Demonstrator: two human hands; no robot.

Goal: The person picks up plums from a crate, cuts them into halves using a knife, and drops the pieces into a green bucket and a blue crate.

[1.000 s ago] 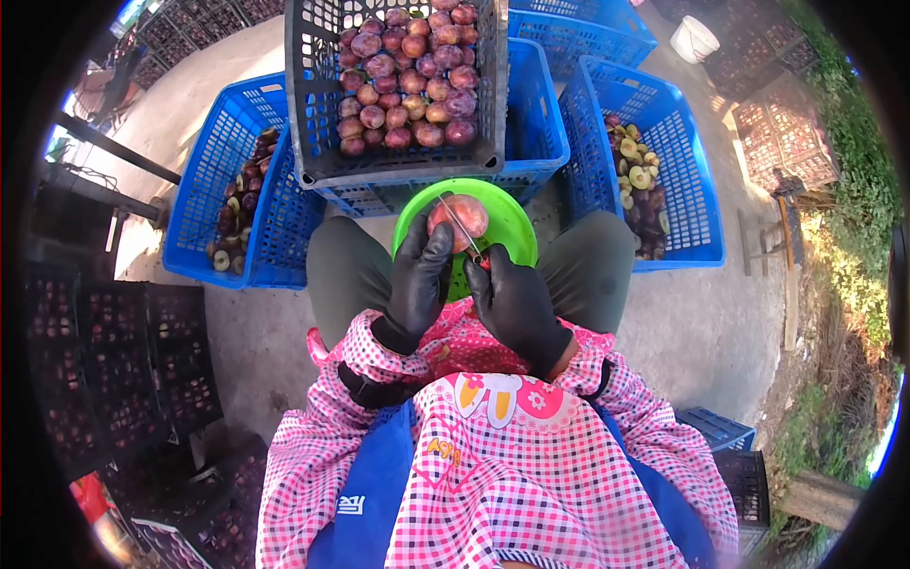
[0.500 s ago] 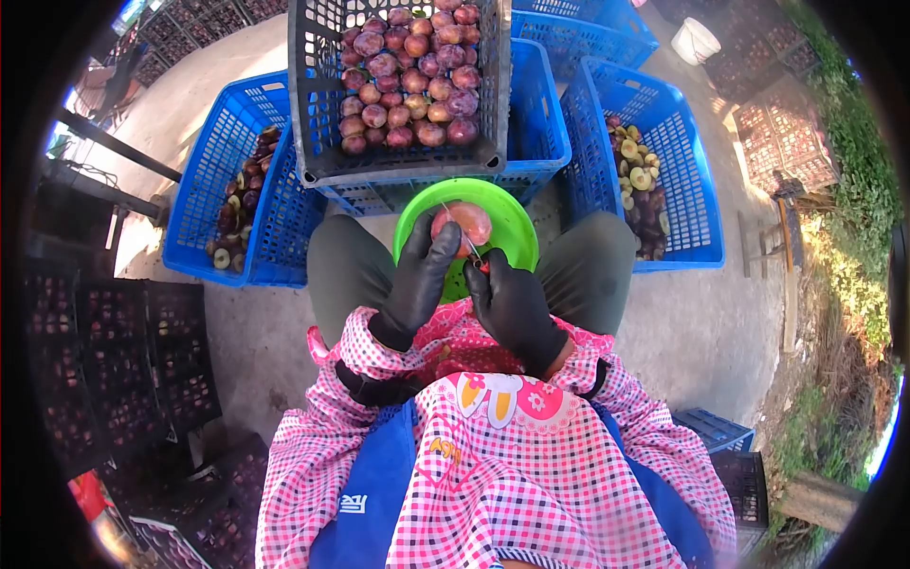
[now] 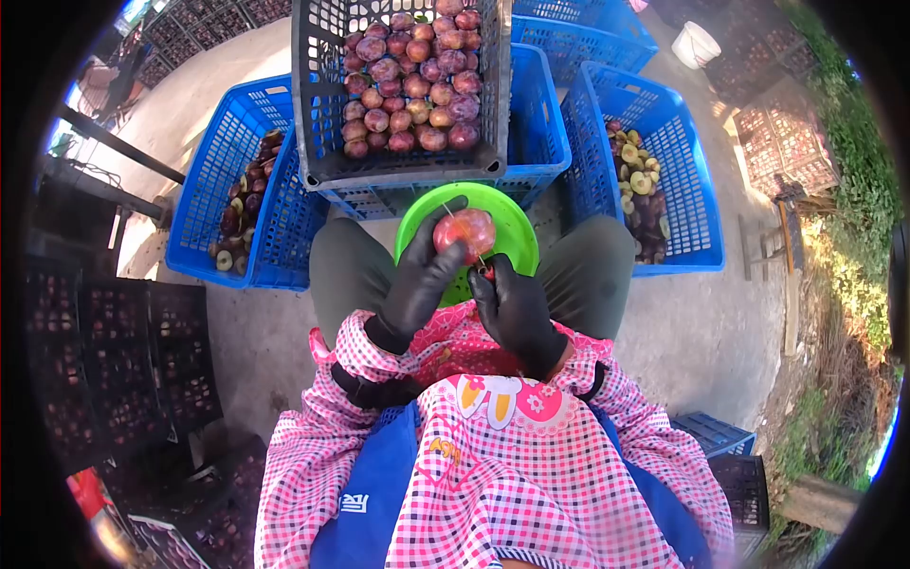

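Black-gloved, the left hand (image 3: 422,275) curls round a plum (image 3: 465,233) above the green basin (image 3: 524,233); the right hand (image 3: 517,308) grips a knife (image 3: 486,272) — cutting, I judge, which calls for steady pressure.

Grey concrete floor (image 3: 682,332), mostly shaded, turns bright with sun toward its far left corner. Dark crates (image 3: 123,351) stand stacked at its left edge, near a dark bar (image 3: 123,144); more stacks (image 3: 194,33) line the far left corner. A white bucket (image 3: 696,45) sits near the far right corner, beside sunlit crates (image 3: 782,137). Beyond the right edge are green leaves (image 3: 858,180), dry grass (image 3: 844,351) and a log (image 3: 820,503).
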